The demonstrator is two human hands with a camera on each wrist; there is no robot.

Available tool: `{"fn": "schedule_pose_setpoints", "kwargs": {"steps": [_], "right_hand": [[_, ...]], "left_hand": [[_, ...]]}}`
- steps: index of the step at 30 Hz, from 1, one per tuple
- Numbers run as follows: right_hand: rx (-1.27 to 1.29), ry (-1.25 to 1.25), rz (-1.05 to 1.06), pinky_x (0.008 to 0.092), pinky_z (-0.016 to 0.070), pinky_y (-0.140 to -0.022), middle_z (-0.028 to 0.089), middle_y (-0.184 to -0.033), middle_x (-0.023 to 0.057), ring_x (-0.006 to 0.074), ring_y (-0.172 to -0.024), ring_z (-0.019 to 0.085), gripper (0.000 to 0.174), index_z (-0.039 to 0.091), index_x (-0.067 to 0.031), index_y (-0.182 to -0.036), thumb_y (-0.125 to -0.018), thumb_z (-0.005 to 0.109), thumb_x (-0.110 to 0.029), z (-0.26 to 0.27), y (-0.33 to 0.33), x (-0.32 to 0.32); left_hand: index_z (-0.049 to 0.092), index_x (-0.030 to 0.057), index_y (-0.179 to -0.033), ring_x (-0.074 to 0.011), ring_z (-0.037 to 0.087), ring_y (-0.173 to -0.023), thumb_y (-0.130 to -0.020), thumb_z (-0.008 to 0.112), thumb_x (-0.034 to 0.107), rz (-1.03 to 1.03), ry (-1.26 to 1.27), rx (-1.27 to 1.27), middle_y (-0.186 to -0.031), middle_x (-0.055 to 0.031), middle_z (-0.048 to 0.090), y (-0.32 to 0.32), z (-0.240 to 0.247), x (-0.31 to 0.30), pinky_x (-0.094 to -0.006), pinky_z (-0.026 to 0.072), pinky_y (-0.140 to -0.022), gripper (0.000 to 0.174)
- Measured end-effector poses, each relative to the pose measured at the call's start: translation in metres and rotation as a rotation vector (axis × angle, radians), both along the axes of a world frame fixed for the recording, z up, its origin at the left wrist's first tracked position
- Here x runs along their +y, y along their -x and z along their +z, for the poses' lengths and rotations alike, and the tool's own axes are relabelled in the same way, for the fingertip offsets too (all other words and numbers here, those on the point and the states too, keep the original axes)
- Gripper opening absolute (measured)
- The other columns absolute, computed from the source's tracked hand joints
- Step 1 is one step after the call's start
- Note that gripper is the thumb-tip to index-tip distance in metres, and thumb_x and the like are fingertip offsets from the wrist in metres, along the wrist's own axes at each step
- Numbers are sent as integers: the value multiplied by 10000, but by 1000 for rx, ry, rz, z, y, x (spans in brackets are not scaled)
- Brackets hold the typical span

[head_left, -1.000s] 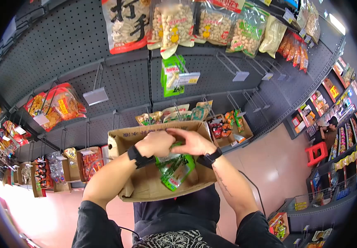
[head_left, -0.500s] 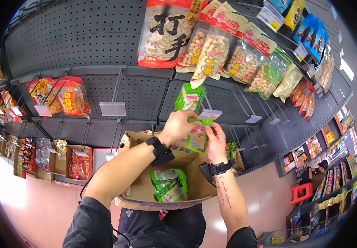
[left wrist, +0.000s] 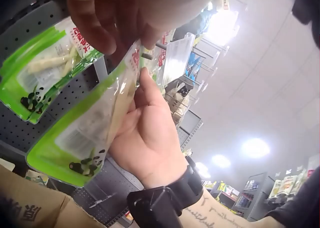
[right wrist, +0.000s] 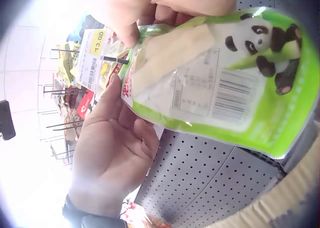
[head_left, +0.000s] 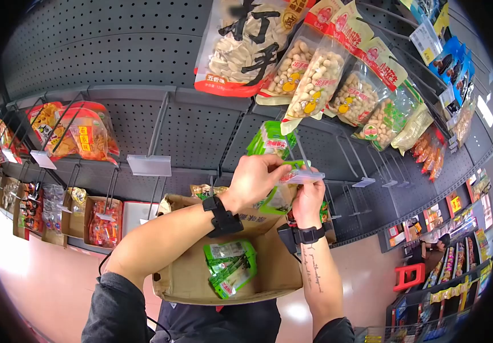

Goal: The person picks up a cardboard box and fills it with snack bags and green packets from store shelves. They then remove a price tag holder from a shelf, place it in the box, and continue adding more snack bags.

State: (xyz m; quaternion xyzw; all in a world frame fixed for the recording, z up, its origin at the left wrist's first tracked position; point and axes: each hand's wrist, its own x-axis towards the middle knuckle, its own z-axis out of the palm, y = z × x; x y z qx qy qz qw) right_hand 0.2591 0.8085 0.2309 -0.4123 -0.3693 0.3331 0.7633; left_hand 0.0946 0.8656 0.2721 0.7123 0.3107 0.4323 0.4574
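Note:
My left hand (head_left: pixel 256 182) and my right hand (head_left: pixel 308 203) pinch the top of a clear-and-green snack packet (head_left: pixel 278 199) from either side. A panda and a barcode show on this packet (right wrist: pixel 220 82) in the right wrist view, with pale strips inside. At its top edge, between both hands' fingertips, is the tip of a metal hook (right wrist: pixel 116 60). The hook's price tag (head_left: pixel 303 176) partly covers my right fingers in the head view. Similar green packets (head_left: pixel 272 140) hang just behind. Below my hands, a cardboard box (head_left: pixel 281 268) holds more green packets (head_left: pixel 232 266).
Bags of peanuts (head_left: pixel 315 80) hang above on the right, beside a large red-and-white bag (head_left: pixel 246 48). Orange snack bags (head_left: pixel 89 134) hang at the left. Other hooks with price tags (head_left: pixel 149 166) jut from the pegboard, and small display boxes (head_left: pixel 105 223) line the lower shelf.
Both hands came up from inside the box with one green packet, which is now right at the hook's tip. The view has shifted closer to the shelf.

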Motion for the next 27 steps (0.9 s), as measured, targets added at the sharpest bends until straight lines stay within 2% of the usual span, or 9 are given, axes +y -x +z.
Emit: {"fn": "schedule_pose_setpoints", "kwargs": {"steps": [5,9,12,13,16,19,22,24,27], "right_hand": [[-351,13,-108,218,476,-674,683,-915,31,83,-794,614,217,663,25,-1022,-908,680,-158,2,-19,57],[-884,201,-398,244,489,-681,698,-833,26,86,-747,609,257,678,12,-986,-860,735,-204,23,-23,62],[-626,99,-433,246,487,-681,695,-836,33,96,-739,611,225,670,0,-1019,-902,682,-192,10,-22,27],[-331,179,-300,243,475,-645,688,-819,36,95,-712,614,215,664,-13,-1023,-937,634,-207,4,-19,8],[-236,327,-202,237,462,-606,682,-773,30,101,-687,627,239,657,-28,-943,-961,596,-258,-13,-2,-42],[-450,381,-145,228,473,-613,671,-745,19,105,-664,628,247,660,-38,-917,-970,581,-265,-41,13,-63],[-794,411,64,251,506,-638,692,-751,46,100,-692,650,215,670,-26,-940,-945,616,-234,-46,35,-82],[-1034,327,92,274,518,-642,699,-763,73,122,-698,665,184,686,-33,-946,-911,651,-210,-46,41,-92],[-1014,363,183,291,502,-624,687,-748,81,157,-681,661,177,688,-43,-937,-900,657,-213,-44,48,-104]], "left_hand": [[728,65,-921,-287,680,-679,-837,696,273,259,-128,159,-776,-157,684,-18,-7,53,-367,529,-625,227],[725,101,-912,-331,678,-767,-826,697,315,354,-312,310,-820,-151,693,-13,7,59,-405,544,-660,232],[659,90,-813,-320,666,-705,-830,683,363,377,-472,345,-754,-123,675,9,5,27,-407,524,-605,274],[639,91,-787,-314,662,-684,-835,674,369,389,-551,363,-737,-115,668,16,3,12,-408,517,-590,285],[692,62,-743,-331,684,-658,-821,562,182,18,-752,1052,-714,-148,675,22,-38,-42,-434,548,-546,194],[750,57,-834,-309,710,-795,-721,660,119,-614,-563,1337,-847,-154,719,18,-80,-77,-413,569,-657,157],[745,86,-969,-319,703,-878,-656,829,430,-791,-580,1584,-972,-107,726,22,-160,-84,-399,567,-676,473],[717,96,-1001,-331,690,-907,-660,814,404,-754,-646,1450,-998,-132,709,42,-192,-86,-415,557,-745,470],[698,66,-974,-326,681,-911,-725,751,327,-760,-628,1404,-952,-142,702,41,-172,-86,-439,547,-757,365]]}}
